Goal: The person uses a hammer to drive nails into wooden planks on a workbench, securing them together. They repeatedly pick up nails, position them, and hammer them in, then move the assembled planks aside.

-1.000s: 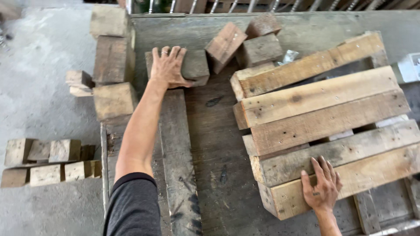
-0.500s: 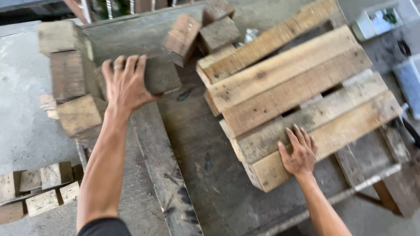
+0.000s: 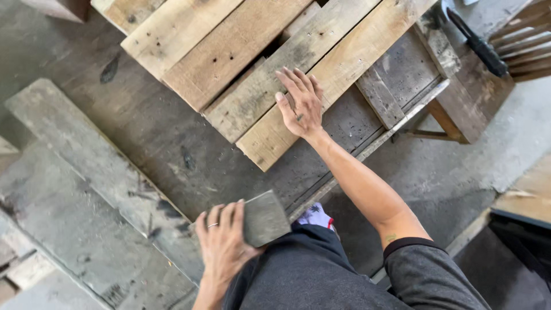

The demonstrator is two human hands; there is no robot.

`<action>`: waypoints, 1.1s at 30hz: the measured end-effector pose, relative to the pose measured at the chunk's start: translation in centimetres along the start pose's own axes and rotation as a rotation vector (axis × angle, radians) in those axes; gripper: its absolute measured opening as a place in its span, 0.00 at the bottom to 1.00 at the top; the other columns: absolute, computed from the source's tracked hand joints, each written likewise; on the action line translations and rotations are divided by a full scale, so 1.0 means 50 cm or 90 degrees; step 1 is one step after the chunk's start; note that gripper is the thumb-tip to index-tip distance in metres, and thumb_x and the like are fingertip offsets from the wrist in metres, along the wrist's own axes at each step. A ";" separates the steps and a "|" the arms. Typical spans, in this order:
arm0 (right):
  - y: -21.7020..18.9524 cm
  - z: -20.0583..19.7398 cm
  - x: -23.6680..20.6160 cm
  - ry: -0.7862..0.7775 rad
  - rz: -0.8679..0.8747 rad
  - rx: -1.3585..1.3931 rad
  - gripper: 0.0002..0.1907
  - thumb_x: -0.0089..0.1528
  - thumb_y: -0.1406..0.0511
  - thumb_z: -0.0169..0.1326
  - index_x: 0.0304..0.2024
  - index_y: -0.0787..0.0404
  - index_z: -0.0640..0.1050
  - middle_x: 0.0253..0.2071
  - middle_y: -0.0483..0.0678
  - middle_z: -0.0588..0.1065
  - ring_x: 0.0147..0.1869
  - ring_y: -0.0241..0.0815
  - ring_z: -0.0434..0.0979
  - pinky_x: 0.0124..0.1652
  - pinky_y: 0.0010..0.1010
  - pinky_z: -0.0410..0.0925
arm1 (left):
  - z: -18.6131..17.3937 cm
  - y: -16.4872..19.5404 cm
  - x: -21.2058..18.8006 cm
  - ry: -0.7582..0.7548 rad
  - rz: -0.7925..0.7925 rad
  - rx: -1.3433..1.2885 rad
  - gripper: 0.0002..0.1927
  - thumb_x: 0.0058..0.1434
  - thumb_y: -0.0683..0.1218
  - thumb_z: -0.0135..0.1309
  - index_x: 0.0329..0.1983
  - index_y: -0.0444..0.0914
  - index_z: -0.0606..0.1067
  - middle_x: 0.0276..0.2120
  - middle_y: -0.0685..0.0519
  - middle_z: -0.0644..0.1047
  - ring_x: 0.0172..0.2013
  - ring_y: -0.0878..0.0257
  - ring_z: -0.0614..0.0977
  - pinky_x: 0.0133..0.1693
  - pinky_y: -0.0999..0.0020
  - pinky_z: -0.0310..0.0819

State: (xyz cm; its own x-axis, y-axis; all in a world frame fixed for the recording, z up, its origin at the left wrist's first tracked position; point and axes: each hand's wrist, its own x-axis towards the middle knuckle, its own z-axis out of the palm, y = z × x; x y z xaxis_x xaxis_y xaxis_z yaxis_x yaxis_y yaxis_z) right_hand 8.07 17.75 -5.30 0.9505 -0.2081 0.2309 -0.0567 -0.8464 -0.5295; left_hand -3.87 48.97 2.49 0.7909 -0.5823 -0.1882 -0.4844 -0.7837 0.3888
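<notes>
Head view: I report both hands.
Left grip (image 3: 222, 245): closed around grey wood block (image 3: 264, 218).
Right grip (image 3: 301, 103): open, flat on pallet boards (image 3: 241, 57).

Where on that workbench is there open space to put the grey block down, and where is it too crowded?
Bare dark bench top lies between the long grey plank and the pallet boards, and ahead of the left hand holding the grey block. The far side is crowded: the boards, with the right hand pressed flat on them, cover it.
</notes>
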 end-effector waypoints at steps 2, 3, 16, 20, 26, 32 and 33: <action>0.016 -0.005 -0.003 -0.005 -0.010 0.074 0.27 0.71 0.51 0.46 0.69 0.52 0.71 0.72 0.48 0.69 0.79 0.52 0.60 0.75 0.51 0.44 | 0.047 0.069 0.001 0.002 0.003 -0.005 0.65 0.18 0.64 0.76 0.64 0.37 0.67 0.55 0.49 0.71 0.58 0.49 0.68 0.61 0.39 0.54; 0.024 -0.007 -0.004 -0.010 -0.011 0.107 0.27 0.71 0.51 0.45 0.69 0.52 0.70 0.72 0.48 0.69 0.80 0.52 0.59 0.75 0.50 0.43 | 0.071 0.102 0.011 0.022 0.001 -0.019 0.65 0.20 0.64 0.76 0.64 0.36 0.67 0.55 0.48 0.71 0.58 0.48 0.68 0.61 0.38 0.54; 0.061 0.008 0.020 -0.072 -0.136 0.041 0.25 0.71 0.53 0.40 0.68 0.50 0.71 0.70 0.48 0.69 0.78 0.56 0.58 0.73 0.55 0.42 | 0.142 0.270 0.137 0.203 -0.027 -0.007 0.64 0.25 0.65 0.73 0.65 0.31 0.66 0.63 0.40 0.66 0.67 0.38 0.62 0.63 0.27 0.46; 0.038 0.003 0.021 -0.056 -0.135 0.023 0.26 0.70 0.53 0.40 0.68 0.51 0.70 0.71 0.48 0.67 0.78 0.56 0.57 0.72 0.55 0.42 | 0.083 0.146 0.147 0.434 0.039 -0.188 0.42 0.42 0.58 0.73 0.60 0.38 0.74 0.58 0.43 0.72 0.63 0.43 0.68 0.64 0.42 0.57; -0.008 -0.007 0.031 -0.068 -0.112 -0.126 0.30 0.66 0.50 0.43 0.69 0.51 0.68 0.73 0.48 0.63 0.77 0.53 0.55 0.71 0.55 0.42 | -0.128 -0.368 0.451 0.704 -0.278 -0.222 0.32 0.58 0.52 0.65 0.61 0.33 0.69 0.55 0.38 0.73 0.56 0.42 0.73 0.58 0.50 0.67; -0.015 -0.007 0.039 -0.074 -0.104 -0.179 0.31 0.64 0.48 0.45 0.67 0.51 0.68 0.72 0.48 0.63 0.77 0.52 0.55 0.71 0.53 0.43 | -0.271 -0.633 0.723 0.529 -0.402 -0.176 0.68 0.37 0.58 0.77 0.73 0.30 0.50 0.68 0.34 0.59 0.67 0.36 0.60 0.63 0.49 0.57; -0.016 -0.008 0.041 -0.070 -0.107 -0.181 0.31 0.63 0.49 0.46 0.67 0.51 0.69 0.72 0.48 0.63 0.77 0.52 0.55 0.71 0.54 0.43 | -0.288 -0.644 0.747 0.490 -0.413 -0.160 0.70 0.35 0.58 0.77 0.74 0.31 0.49 0.69 0.36 0.58 0.67 0.37 0.59 0.63 0.49 0.56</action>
State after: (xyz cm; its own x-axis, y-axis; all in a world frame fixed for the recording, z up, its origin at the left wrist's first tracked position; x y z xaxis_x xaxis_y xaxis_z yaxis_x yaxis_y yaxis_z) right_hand 9.91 17.82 -4.05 0.9801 -0.0129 0.1982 0.0356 -0.9704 -0.2388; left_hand 46.65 55.61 -4.08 0.9397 0.3002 0.1636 0.1419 -0.7778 0.6122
